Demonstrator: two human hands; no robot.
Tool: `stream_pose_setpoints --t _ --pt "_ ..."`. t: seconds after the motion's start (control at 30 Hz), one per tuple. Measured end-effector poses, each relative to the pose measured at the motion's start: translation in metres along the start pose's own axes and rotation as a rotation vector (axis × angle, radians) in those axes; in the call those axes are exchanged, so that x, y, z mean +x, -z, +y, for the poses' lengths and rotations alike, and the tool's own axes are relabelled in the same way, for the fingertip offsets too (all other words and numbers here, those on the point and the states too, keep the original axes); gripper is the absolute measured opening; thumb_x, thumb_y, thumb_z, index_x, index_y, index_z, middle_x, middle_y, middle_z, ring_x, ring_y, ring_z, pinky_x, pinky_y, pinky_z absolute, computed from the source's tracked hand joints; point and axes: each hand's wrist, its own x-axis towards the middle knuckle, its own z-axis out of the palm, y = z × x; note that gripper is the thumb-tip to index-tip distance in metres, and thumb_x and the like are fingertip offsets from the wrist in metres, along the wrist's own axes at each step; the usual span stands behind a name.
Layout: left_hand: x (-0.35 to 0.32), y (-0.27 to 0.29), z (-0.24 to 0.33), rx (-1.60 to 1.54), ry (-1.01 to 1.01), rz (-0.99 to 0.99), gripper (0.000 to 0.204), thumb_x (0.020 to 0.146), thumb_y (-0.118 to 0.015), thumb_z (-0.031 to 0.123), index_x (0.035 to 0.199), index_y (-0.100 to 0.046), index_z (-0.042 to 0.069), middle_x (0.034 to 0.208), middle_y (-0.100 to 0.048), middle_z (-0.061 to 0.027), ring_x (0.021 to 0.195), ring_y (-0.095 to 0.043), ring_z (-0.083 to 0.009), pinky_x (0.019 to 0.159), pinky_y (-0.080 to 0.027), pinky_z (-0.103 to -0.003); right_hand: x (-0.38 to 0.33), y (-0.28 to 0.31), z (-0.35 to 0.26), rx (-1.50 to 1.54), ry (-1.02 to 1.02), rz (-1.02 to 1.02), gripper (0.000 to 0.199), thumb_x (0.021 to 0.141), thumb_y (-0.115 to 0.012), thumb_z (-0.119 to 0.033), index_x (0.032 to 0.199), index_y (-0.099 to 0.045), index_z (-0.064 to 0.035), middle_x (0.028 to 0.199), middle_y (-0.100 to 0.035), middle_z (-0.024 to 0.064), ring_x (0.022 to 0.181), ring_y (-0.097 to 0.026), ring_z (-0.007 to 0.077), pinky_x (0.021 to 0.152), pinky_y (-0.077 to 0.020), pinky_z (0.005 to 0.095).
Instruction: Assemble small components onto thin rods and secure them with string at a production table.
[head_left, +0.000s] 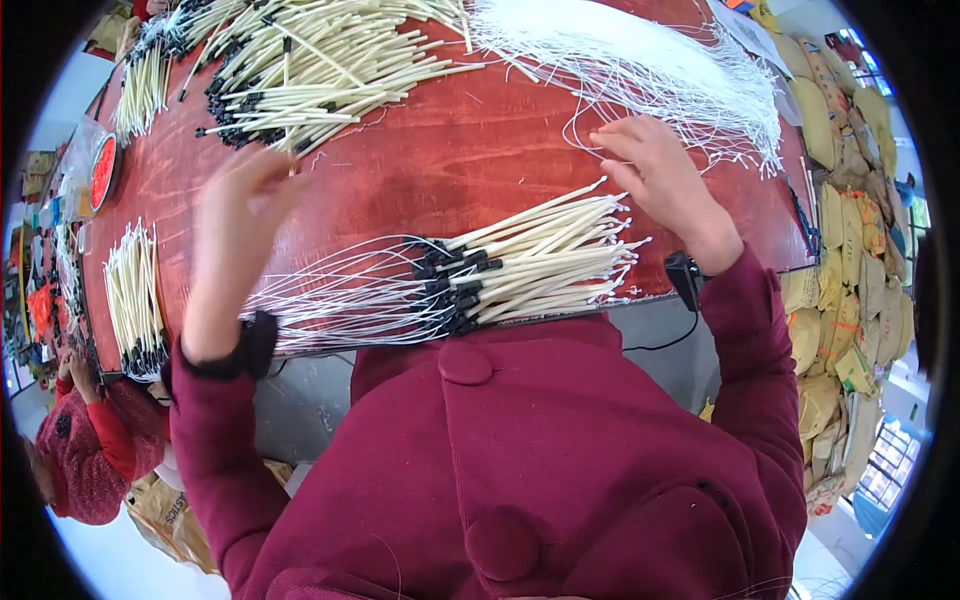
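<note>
My left hand (245,205) hovers over the table, slightly blurred, with thumb and forefinger apart. Its fingertips are by the near edge of a heap of cream-coloured thin tubes with black ends (330,75); I see nothing held for certain. My right hand (655,170) is at the near edge of a spread bundle of white strings (630,60), thumb and fingers apart, and a loose string loops close to its fingertips. Between my forearms, along the table's front edge, lies a row of tubes (550,255) with black ends to the left and white strings trailing from them.
The red table (450,150) curves across the view. More tubes stand bunched at the left (135,295), near a red-filled bowl (103,172). A co-worker in red (100,440) sits at the lower left. Stacked sacks (850,250) line the right. A black cable (665,345) hangs below my right wrist.
</note>
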Motion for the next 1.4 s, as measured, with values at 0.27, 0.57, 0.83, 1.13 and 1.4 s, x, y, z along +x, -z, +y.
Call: stream_pose_setpoints --t 0.27,0.57,0.83,1.13,1.4 --pt "0.122 -0.169 0.122 0.025 -0.810 -0.250 0.016 0.090 -0.064 0.013 0.105 -0.063 0.006 0.106 -0.060 -0.0125 0.095 -0.067 -0.0331 0.077 -0.056 -0.044 0.000 -0.006 -0.002 -0.023 -0.205 -0.035 0.028 0.084 -0.074 -0.011 0.109 -0.065 -0.0046 0.109 -0.065 0.0117 0.106 -0.060 0.0326 0.090 -0.0475 0.0420" --pt "0.153 -0.204 0.129 0.027 -0.877 -0.333 0.012 0.089 -0.063 0.011 0.099 -0.061 0.005 0.106 -0.059 -0.0142 0.093 -0.066 -0.0335 0.079 -0.055 -0.043 -0.014 -0.007 0.005 0.040 -0.231 0.075 0.025 0.088 -0.070 -0.009 0.111 -0.063 -0.0021 0.107 -0.065 0.0141 0.104 -0.061 0.0347 0.090 -0.0481 0.0431" --pt "0.149 -0.196 0.133 -0.049 -0.916 -0.228 0.007 0.089 -0.062 0.009 0.094 -0.060 0.004 0.108 -0.059 -0.0138 0.096 -0.064 -0.0335 0.084 -0.053 -0.044 -0.016 -0.004 0.000 0.033 -0.215 0.143 0.025 0.090 -0.068 -0.009 0.114 -0.063 -0.0015 0.109 -0.065 0.0151 0.105 -0.060 0.0352 0.091 -0.0481 0.0426" --pt "0.149 -0.212 0.133 0.054 -0.915 -0.216 0.012 0.092 -0.060 0.014 0.093 -0.059 0.002 0.105 -0.062 -0.0153 0.100 -0.065 -0.0341 0.083 -0.053 -0.043 -0.022 -0.002 -0.008 0.054 -0.217 0.070 0.027 0.092 -0.066 -0.011 0.117 -0.063 -0.0015 0.114 -0.064 0.0153 0.108 -0.059 0.0354 0.094 -0.0475 0.0429" --pt "0.110 -0.153 0.125 0.076 -0.798 -0.184 0.011 0.092 -0.059 0.014 0.091 -0.061 0.003 0.077 -0.067 -0.0154 0.077 -0.069 -0.0355 0.071 -0.055 -0.046 -0.027 -0.003 -0.001 -0.009 -0.206 0.130 0.038 0.092 -0.066 -0.011 0.129 -0.062 -0.0034 0.124 -0.064 0.0132 0.113 -0.058 0.0331 0.098 -0.0459 0.0414"
